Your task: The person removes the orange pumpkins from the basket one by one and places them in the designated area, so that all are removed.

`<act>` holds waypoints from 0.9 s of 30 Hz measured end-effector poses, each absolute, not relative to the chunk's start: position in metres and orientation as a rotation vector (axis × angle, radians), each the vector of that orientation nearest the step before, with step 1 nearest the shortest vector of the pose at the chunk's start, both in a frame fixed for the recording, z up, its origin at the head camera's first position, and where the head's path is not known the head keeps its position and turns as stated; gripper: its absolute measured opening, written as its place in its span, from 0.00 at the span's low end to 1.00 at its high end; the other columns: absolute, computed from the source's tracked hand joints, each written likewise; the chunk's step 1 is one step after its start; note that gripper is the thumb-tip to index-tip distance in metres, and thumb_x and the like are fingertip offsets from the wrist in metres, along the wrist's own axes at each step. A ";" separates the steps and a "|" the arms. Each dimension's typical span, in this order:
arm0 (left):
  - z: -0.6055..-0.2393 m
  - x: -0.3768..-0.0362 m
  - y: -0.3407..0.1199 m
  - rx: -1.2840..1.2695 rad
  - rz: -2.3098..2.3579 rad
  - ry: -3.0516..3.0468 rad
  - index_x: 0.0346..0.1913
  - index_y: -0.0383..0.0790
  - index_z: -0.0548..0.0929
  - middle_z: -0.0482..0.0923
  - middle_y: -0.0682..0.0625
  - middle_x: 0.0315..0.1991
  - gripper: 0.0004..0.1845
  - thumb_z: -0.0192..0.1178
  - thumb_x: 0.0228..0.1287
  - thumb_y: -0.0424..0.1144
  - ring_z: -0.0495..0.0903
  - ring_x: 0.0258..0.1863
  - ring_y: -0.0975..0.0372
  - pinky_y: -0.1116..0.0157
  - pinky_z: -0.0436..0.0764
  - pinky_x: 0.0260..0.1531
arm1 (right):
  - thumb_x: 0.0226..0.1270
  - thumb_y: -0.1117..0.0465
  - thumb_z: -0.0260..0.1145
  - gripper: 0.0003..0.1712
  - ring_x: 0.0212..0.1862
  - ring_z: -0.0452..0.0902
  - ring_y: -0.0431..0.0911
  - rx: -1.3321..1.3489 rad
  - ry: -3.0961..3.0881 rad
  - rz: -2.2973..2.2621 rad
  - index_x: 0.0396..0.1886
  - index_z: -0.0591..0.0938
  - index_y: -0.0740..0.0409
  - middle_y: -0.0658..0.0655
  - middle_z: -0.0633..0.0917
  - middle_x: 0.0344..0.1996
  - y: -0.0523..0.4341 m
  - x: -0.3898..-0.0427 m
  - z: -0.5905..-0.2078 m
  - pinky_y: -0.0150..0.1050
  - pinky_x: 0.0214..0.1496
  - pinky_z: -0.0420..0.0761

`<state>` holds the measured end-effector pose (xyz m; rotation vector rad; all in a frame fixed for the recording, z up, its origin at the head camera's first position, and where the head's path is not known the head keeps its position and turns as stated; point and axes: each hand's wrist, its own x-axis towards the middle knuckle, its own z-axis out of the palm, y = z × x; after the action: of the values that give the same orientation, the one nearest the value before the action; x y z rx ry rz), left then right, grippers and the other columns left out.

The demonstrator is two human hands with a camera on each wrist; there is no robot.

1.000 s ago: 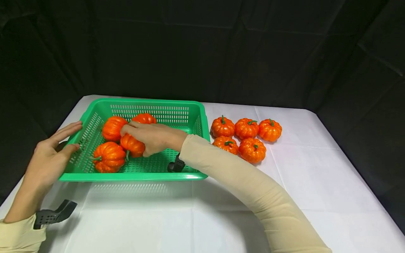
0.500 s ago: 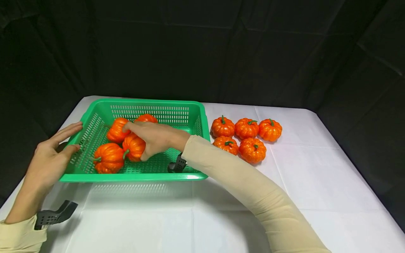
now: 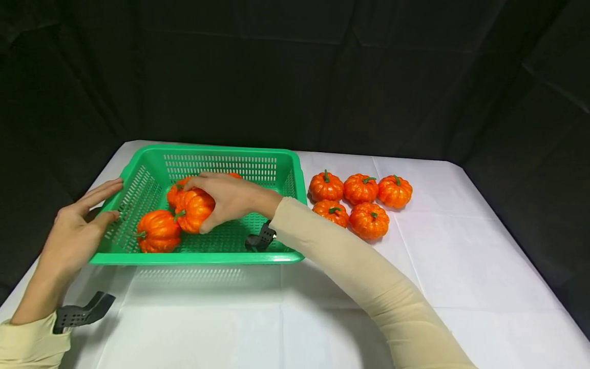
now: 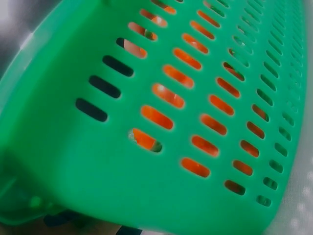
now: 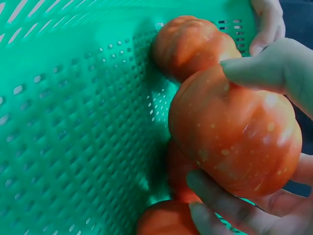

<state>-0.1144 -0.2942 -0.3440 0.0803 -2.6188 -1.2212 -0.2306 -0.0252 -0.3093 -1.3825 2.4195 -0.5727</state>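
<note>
In the head view my right hand [image 3: 232, 195] grips a small orange pumpkin [image 3: 195, 211] inside the green basket [image 3: 198, 258]. The right wrist view shows thumb and fingers around this pumpkin [image 5: 234, 134], with other pumpkins close below it. Another pumpkin [image 3: 159, 233] lies to its left at the basket's front, its stem pointing left. Behind the held one sits a partly covered pumpkin [image 3: 174, 193]; a sliver of one more pumpkin [image 3: 235, 175] shows past my knuckles. My left hand [image 3: 78, 233] rests at the basket's left rim with extended fingers and thumb.
To the right of the basket, several pumpkins [image 3: 369, 220] stand in two rows on the white-covered table [image 3: 461, 256]. Dark cloth [image 3: 295, 77] hangs behind and at both sides. Through the slots of the basket's end wall [image 4: 98, 171], orange shows in the left wrist view.
The gripped pumpkin has turned and risen slightly among the others, its stem now on the upper left. The pumpkin behind it has shifted right. My left hand stays at the rim.
</note>
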 end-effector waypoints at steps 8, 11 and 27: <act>-0.343 -0.116 -0.293 0.090 -1.208 -2.603 0.78 0.43 0.70 0.62 0.48 0.79 0.28 0.51 0.78 0.32 0.72 0.63 0.41 0.79 0.69 0.42 | 0.54 0.54 0.78 0.43 0.54 0.73 0.44 -1.385 2.386 -0.680 0.70 0.73 0.57 0.53 0.75 0.61 -0.023 -0.233 -0.309 0.31 0.51 0.77; -0.343 -0.115 -0.293 0.096 -1.207 -2.604 0.78 0.42 0.69 0.62 0.47 0.79 0.28 0.51 0.78 0.32 0.72 0.62 0.41 0.79 0.69 0.42 | 0.54 0.54 0.78 0.41 0.54 0.72 0.43 -1.382 2.369 -0.752 0.67 0.74 0.56 0.52 0.76 0.59 -0.022 -0.234 -0.308 0.31 0.51 0.77; -0.344 -0.115 -0.294 0.080 -1.215 -2.604 0.78 0.42 0.69 0.62 0.47 0.79 0.28 0.51 0.78 0.32 0.72 0.63 0.41 0.77 0.68 0.43 | 0.54 0.54 0.81 0.38 0.51 0.76 0.43 -1.270 2.357 -0.970 0.62 0.75 0.56 0.49 0.79 0.53 -0.019 -0.235 -0.304 0.31 0.49 0.79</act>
<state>-0.1154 -0.2935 -0.3443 0.0796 -2.6044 -1.2149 -0.2352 -0.0189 -0.3037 -1.2698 2.3567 -0.9698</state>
